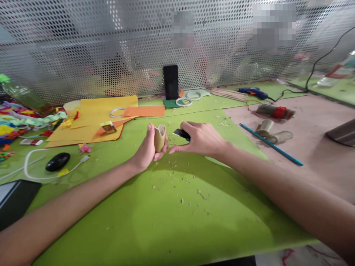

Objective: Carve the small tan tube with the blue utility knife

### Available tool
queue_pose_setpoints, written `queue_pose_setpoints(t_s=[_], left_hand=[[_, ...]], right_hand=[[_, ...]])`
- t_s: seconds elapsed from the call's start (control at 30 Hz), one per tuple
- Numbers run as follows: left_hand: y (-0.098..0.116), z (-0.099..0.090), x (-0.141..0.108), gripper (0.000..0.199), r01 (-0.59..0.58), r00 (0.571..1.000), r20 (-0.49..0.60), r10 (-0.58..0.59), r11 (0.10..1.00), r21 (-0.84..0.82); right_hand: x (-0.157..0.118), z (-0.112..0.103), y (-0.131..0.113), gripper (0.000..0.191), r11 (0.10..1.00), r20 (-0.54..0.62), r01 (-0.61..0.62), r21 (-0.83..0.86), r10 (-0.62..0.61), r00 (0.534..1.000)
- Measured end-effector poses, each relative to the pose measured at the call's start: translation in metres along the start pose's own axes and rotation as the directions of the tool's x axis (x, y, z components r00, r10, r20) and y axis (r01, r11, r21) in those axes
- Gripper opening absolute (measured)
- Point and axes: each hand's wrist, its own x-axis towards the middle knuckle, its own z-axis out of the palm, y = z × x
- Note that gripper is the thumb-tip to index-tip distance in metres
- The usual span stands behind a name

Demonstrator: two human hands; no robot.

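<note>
Gripping the tube [159, 141] mid-frame, the left hand [146, 148] leaves its thumb [150, 130] beside the rim [164, 130]; the right hand [203, 137] clutches a cutter [183, 135] whose blade [176, 132], skidding off the curve, could nick that thumb.

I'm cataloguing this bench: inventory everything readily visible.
Tube: 1, tan, centre
Knife: 1, black, centre
Shavings: many, pale, centre
Phone: 1, black, back centre
Rings: 3, white, back
Papers: several, yellow and orange, back left
Box: 1, yellow-brown, on papers
Mouse: 1, black, left
Cable: 1, white, left
Decorations: many, multicoloured, left
Bottles: 2, green left, clear right
Sticks: several, tan, back right
Glue gun: 1, blue, back right
Rod: 1, teal, right
Short tubes: 2, tan, right
Bundle: 1, red and grey, right
Table: 1, green and pink, below
Mesh: 1, silver, behind
Left hand: 1, bare, around tube
Right hand: 1, bare, around knife
</note>
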Motion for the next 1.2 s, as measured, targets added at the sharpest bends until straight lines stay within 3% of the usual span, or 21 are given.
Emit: queue_pose_setpoints(t_s=[0.1,0.2,0.33,0.5,0.63,0.7,0.93,1.07,1.2], left_hand=[[0.0,-0.009,0.002,0.057,-0.092,0.994,0.071,0.089,0.995,0.03],[-0.002,-0.016,0.002,0.026,-0.1,0.986,0.144,0.085,0.99,0.097],[-0.006,-0.017,0.002,0.013,-0.087,0.97,0.235,0.057,0.989,0.119],[-0.005,-0.011,0.0,0.022,-0.161,0.952,0.301,0.056,0.928,0.337],[-0.002,-0.008,-0.001,0.022,-0.38,0.914,0.363,0.179,0.69,0.616],[-0.002,-0.008,-0.001,0.023,-0.418,0.902,0.392,0.18,0.589,0.692],[-0.005,-0.007,-0.003,0.034,-0.296,0.946,0.296,0.13,0.717,0.631],[-0.008,-0.007,-0.003,0.029,-0.284,0.957,0.246,0.152,0.666,0.69],[-0.008,-0.007,-0.002,0.032,-0.353,0.934,0.259,0.247,0.512,0.783]], right_hand=[[0.0,0.004,0.003,0.074,1.0,-0.028,-0.008,0.003,0.008,1.0],[-0.001,0.003,0.004,0.075,0.999,-0.078,0.025,0.036,-0.022,0.997],[-0.003,-0.002,-0.002,0.074,0.996,-0.109,0.087,0.026,-0.084,0.991],[-0.006,-0.002,-0.011,0.075,0.985,-0.112,0.143,-0.1,-0.154,0.982],[-0.007,0.0,-0.013,0.074,0.966,-0.086,0.193,-0.169,-0.21,0.974],[-0.007,0.002,-0.014,0.074,0.96,-0.068,0.219,-0.176,-0.234,0.97],[-0.007,0.009,-0.017,0.074,0.942,-0.053,0.285,-0.175,-0.298,0.953],[-0.007,0.009,-0.016,0.072,0.939,-0.036,0.284,-0.193,-0.296,0.954],[-0.006,0.008,-0.016,0.071,0.935,-0.024,0.296,-0.196,-0.306,0.952]])
